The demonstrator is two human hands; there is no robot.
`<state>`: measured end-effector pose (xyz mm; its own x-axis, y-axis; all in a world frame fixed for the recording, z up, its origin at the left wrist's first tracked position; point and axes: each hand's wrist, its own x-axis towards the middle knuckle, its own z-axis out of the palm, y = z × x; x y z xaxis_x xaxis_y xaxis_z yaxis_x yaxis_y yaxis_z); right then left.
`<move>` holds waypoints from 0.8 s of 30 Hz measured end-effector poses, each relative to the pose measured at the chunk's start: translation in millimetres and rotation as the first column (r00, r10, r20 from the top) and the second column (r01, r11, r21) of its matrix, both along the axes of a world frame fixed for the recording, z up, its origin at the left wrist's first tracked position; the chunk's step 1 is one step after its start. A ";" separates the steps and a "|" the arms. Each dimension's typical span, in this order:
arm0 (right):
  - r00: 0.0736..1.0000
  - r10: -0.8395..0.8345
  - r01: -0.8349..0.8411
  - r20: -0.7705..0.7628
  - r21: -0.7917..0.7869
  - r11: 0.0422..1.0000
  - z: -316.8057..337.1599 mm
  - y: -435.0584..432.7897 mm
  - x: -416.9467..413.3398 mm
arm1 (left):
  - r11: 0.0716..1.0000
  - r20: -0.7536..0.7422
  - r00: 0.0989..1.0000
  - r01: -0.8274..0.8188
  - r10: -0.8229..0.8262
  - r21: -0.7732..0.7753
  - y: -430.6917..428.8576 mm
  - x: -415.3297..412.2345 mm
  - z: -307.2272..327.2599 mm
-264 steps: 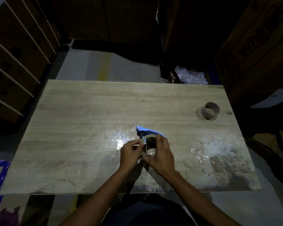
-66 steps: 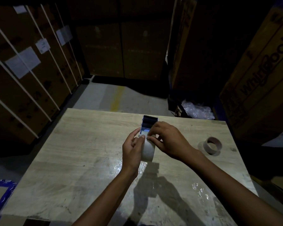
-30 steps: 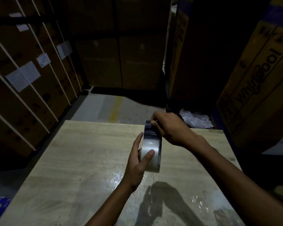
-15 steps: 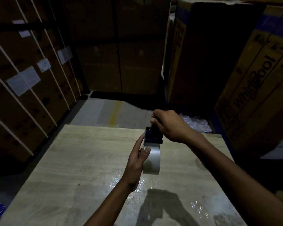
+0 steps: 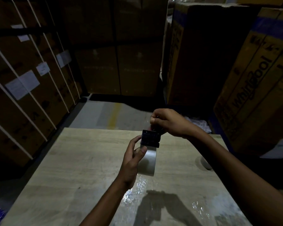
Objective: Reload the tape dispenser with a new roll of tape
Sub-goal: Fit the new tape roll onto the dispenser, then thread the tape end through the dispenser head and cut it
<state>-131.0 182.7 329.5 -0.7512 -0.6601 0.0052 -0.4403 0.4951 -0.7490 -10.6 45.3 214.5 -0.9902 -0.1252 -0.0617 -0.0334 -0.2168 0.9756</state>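
I hold the tape dispenser [image 5: 150, 138] up above the wooden table [image 5: 82, 162], its toothed cutter end pointing up and away from me. The new tape roll [image 5: 147, 162] sits in it, its shiny clear band facing me. My left hand [image 5: 134, 158] grips the roll and dispenser from the left, thumb pressed on the band. My right hand [image 5: 167, 122] is pinched closed just above and behind the cutter, on the free end of the tape, which is hard to see in the dim light.
An empty cardboard tape core [image 5: 204, 163] lies on the table at the right, partly behind my right forearm. Tall cardboard boxes [image 5: 258, 79] stand close around the table. Crumpled plastic [image 5: 197, 123] lies on the floor beyond the far edge.
My head has tilted up, so the table sits lower in view. My right hand has risen from the dispenser's top to just above the cutter. The left hand keeps its grip.
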 end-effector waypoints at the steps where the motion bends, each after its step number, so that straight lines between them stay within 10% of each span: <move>1: 1.000 0.001 -0.001 0.012 -0.009 1.000 -1.0 0.5 -0.9 | 1.000 0.002 1.000 0.003 -0.003 0.006 0.1 -0.1 0.8; 24: 0.907 0.079 -0.098 0.414 0.025 0.995 -37.7 -0.8 -6.9 | 0.982 0.266 0.957 0.068 -0.114 0.176 -2.0 -21.3 13.5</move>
